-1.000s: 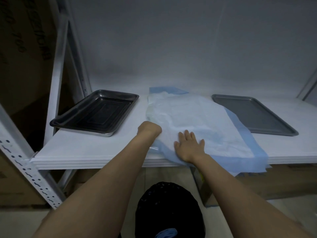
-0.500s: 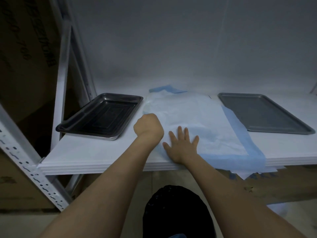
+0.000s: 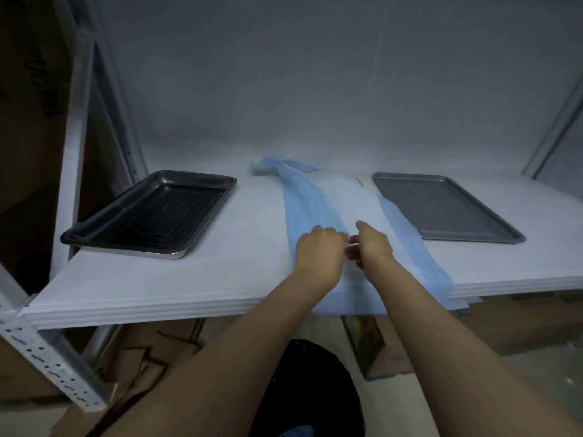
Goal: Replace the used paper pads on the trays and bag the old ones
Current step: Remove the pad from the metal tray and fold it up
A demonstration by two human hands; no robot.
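A blue-and-white paper pad (image 3: 356,203) lies on the white shelf between two bare trays, its left side folded over so the blue backing shows. My left hand (image 3: 318,250) grips the folded blue edge. Close beside it, my right hand (image 3: 372,247) pinches the white face of the pad. The pad's near end hangs over the shelf's front edge. A deep dark metal tray (image 3: 151,212) sits at the left. A flat grey tray (image 3: 444,206) sits at the right.
The white shelf (image 3: 189,279) is held by perforated metal uprights (image 3: 47,357) at the left. A black bag opening (image 3: 312,389) is below the shelf in front of me. Cardboard pieces (image 3: 151,357) lie on the floor underneath.
My left hand pulled the pad's left side over to the right, showing the blue backing. My right hand lifted off its flat press and now pinches the pad next to the left hand.
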